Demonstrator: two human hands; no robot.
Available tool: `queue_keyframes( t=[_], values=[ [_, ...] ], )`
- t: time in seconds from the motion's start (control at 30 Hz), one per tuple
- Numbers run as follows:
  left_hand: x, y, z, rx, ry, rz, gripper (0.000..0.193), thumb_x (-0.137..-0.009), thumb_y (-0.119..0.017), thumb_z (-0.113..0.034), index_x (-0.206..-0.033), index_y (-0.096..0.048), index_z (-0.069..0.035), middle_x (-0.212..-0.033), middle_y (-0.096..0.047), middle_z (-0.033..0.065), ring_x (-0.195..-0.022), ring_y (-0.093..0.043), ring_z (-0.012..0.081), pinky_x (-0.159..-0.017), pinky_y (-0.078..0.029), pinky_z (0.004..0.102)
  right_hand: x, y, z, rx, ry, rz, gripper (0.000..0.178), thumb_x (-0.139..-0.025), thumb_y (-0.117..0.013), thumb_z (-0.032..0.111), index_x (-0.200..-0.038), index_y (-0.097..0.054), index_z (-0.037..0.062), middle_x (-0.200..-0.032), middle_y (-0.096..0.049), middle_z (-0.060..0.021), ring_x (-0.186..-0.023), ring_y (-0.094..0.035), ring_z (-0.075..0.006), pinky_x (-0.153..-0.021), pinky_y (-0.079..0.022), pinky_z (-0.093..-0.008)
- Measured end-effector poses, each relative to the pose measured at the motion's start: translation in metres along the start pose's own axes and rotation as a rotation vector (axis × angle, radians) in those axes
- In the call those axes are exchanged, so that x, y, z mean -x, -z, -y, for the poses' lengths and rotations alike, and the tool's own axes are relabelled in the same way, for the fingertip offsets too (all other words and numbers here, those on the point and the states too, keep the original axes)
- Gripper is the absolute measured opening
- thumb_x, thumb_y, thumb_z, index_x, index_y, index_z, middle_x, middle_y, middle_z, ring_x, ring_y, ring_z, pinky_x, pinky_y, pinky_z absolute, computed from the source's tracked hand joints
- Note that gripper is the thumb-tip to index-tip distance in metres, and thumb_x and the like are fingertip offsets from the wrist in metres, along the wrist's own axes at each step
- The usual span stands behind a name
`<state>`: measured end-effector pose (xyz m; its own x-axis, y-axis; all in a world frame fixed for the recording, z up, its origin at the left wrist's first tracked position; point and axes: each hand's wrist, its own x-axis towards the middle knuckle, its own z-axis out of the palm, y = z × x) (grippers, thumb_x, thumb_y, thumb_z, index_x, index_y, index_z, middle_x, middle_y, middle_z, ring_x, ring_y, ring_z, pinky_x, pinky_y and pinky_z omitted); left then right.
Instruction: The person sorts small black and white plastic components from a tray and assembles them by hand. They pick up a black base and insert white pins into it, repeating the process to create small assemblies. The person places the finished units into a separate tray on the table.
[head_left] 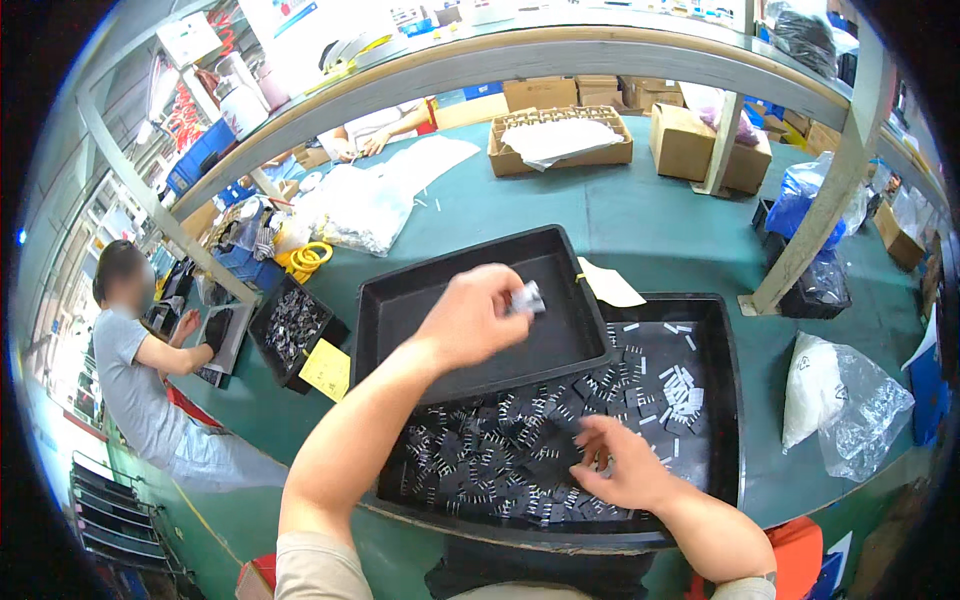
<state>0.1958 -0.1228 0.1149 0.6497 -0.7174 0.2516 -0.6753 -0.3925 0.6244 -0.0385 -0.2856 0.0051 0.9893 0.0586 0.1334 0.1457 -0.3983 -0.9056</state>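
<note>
My left hand (475, 315) is raised over an empty black tray (480, 290), its fingertips closed on a small silvery piece (527, 298) that looks blurred. That tray rests tilted across the far left part of a larger black tray (735, 400). Many small black parts with silvery pins (500, 450) are spread over the larger tray's floor. Just above them hovers my right hand (630, 465), thumb and fingers curled but apart, with nothing clearly visible between them. Pale thin strips (682, 395) lie heaped at the right side of the larger tray.
A black bin of metal parts (292, 325) with a yellow note (327, 370) stands left. A co-worker (150, 370) works beyond it. Right are a white bag (812, 390) and a shelf post (820, 230). An open carton (560, 150) sits at the back.
</note>
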Motion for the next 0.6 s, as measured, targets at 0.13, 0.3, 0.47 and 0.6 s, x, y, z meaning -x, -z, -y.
queue_keyframes(
  t=[0.13, 0.3, 0.47, 0.6],
  values=[
    [-0.042, -0.023, 0.054, -0.151, 0.019, -0.136, 0.023, -0.074, -0.072, -0.016, -0.089, -0.065, 0.001, -0.075, -0.06, 0.0099, -0.065, -0.057, 0.0181, -0.063, -0.048, 0.0319, -0.007, -0.006, 0.006, 0.019, 0.017, 0.111, 0.055, -0.082, -0.074, 0.015, -0.127, -0.048, -0.0012, -0.095, -0.064, -0.0119, -0.075, -0.065, -0.0218, -0.065, -0.053, -0.0334],
    [-0.075, -0.066, 0.076, -0.288, 0.037, -0.141, 0.026, -0.075, -0.071, -0.02, -0.091, -0.066, -0.001, -0.073, -0.062, 0.0138, -0.069, -0.062, 0.0307, -0.065, -0.05, 0.0401, -0.006, -0.007, -0.002, 0.053, 0.0, 0.15, 0.051, -0.083, -0.073, 0.018, -0.126, -0.05, 0.0025, -0.091, -0.064, -0.0111, -0.073, -0.066, -0.0255, -0.065, -0.054, -0.036],
    [-0.089, -0.089, 0.094, -0.344, 0.091, -0.145, 0.027, -0.076, -0.071, -0.019, -0.094, -0.065, 0.0, -0.076, -0.065, 0.0157, -0.075, -0.065, 0.0333, -0.069, -0.051, 0.0423, -0.008, -0.005, 0.0, 0.041, 0.022, 0.167, 0.047, -0.084, -0.071, 0.021, -0.123, -0.051, 0.0043, -0.091, -0.065, -0.0117, -0.071, -0.066, -0.029, -0.065, -0.054, -0.0393],
    [-0.09, -0.095, 0.103, -0.297, 0.074, -0.161, 0.028, -0.078, -0.072, -0.014, -0.1, -0.063, 0.002, -0.078, -0.065, 0.0166, -0.077, -0.065, 0.034, -0.071, -0.052, 0.0419, -0.006, -0.004, 0.0, 0.036, 0.035, 0.154, 0.047, -0.084, -0.071, 0.02, -0.123, -0.052, 0.0049, -0.091, -0.064, -0.0116, -0.07, -0.065, -0.0294, -0.064, -0.054, -0.0395]
  ],
)
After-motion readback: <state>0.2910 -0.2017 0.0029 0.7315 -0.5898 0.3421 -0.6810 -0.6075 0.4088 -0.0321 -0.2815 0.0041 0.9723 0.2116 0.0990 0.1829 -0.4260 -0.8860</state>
